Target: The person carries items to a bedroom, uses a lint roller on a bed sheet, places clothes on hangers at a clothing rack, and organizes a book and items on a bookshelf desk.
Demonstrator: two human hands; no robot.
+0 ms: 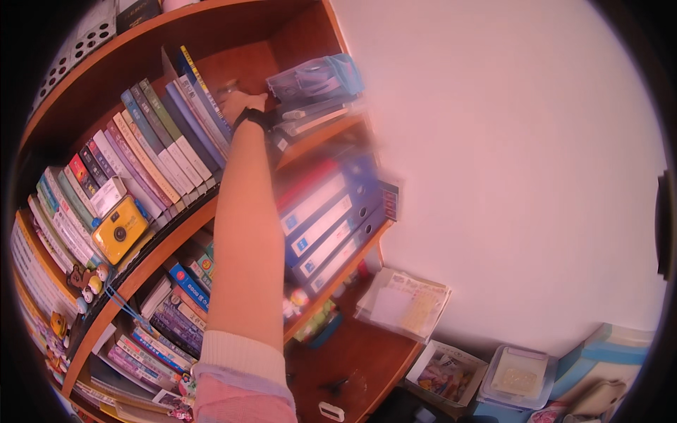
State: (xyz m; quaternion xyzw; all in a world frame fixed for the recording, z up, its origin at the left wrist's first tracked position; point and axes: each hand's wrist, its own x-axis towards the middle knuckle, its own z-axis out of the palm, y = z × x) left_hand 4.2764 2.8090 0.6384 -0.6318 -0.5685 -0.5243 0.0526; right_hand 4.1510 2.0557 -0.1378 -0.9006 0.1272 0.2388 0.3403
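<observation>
My left hand, with a black band on the wrist, reaches into the upper shelf of a wooden bookcase. It is beside the right end of a row of upright books. A small blurred object shows at the fingers; whether they grip it I cannot tell. To the right of the hand, a translucent blue pouch rests on stacked books or notebooks. My right hand is out of view.
A yellow camera stands before the books at left. Blue binders lie stacked below the arm's right side. Lower right are a paper stack, an open box of small packets and a lidded plastic container. A pale wall rises at right.
</observation>
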